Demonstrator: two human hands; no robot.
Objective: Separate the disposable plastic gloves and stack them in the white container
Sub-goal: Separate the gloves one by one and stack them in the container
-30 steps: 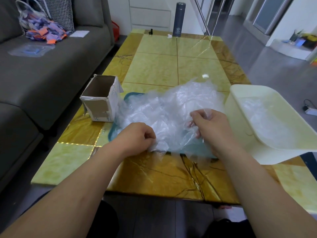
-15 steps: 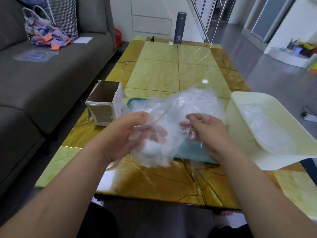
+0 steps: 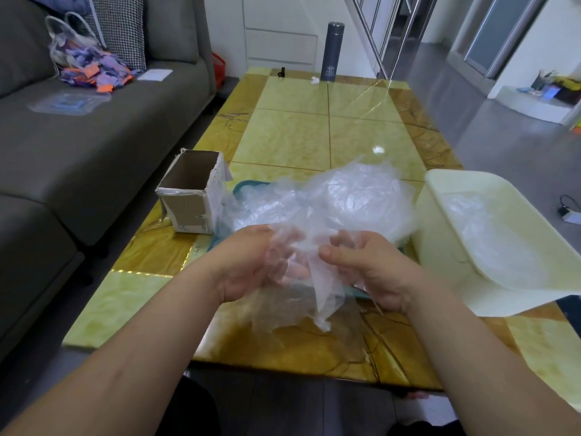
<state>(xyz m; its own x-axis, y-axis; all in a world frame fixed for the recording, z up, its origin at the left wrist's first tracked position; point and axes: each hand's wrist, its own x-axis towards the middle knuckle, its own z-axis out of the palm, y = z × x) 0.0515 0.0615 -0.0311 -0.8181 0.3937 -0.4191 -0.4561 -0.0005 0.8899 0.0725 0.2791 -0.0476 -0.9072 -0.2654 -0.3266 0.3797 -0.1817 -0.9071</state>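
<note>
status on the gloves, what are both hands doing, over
Left hand and right hand both pinching clear gloves, lifted off the pile. Some gloves already in white container. Nothing between hands and container.

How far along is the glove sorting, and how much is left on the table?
Done: some clear plastic gloves already lie in the white plastic container. In hand: the left hand and right hand both pinch thin clear glove film held up between them. Left: a large crumpled heap of clear gloves sits on the teal tray. Most of the job looks undone.
</note>
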